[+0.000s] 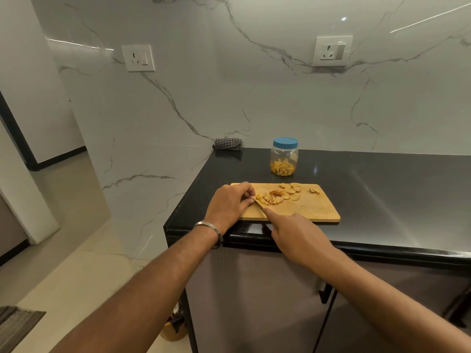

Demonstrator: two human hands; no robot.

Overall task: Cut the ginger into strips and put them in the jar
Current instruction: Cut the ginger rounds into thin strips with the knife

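We've got a black counter [356, 200] with the wooden cutting board [305, 207] near its left front corner. Behind the board: lidded jar [284, 157], ginger strips in the bottom. Checked cloth [227, 144] by the wall. Our left hand [230, 203] is curled, fingertips pinning cut ginger [267, 198] on the board's left end. Our right hand [293, 234] grips the knife [259, 205], forefinger along the spine, blade at the strips. Uncut slices [290, 191] just right.

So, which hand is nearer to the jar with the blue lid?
Left. The left hand rests on the board's left end, diagonally before the jar; the right hand, holding the knife, is at the counter's front edge.
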